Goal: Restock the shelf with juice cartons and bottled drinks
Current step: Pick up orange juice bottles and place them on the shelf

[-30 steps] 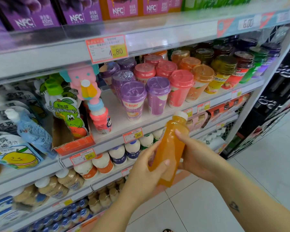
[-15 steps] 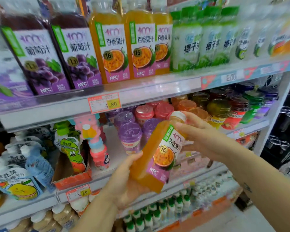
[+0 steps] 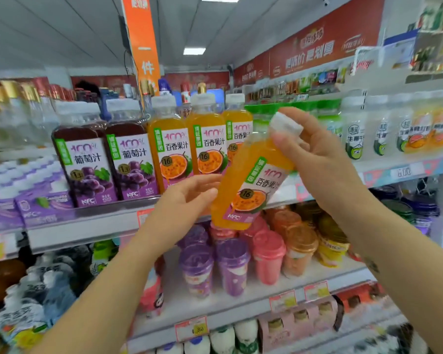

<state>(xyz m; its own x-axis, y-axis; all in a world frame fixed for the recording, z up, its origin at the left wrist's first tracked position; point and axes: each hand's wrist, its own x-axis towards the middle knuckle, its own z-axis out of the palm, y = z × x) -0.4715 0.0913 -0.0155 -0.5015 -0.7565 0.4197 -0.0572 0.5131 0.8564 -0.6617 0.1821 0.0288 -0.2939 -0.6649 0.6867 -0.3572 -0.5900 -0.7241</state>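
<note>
right hand (image 3: 317,159) grips bottle (image 3: 251,185); left hand (image 3: 187,198) touches it, fingers straight.

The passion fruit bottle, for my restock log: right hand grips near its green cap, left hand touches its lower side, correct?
No: the head view shows the cap is white. The right hand grips the bottle near it; the left hand touches its lower side.

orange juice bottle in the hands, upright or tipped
Tipped: the orange juice bottle leans, white cap up-right in the right hand, base down-left by the left hand; the shelf's matching bottles stand upright.
</note>
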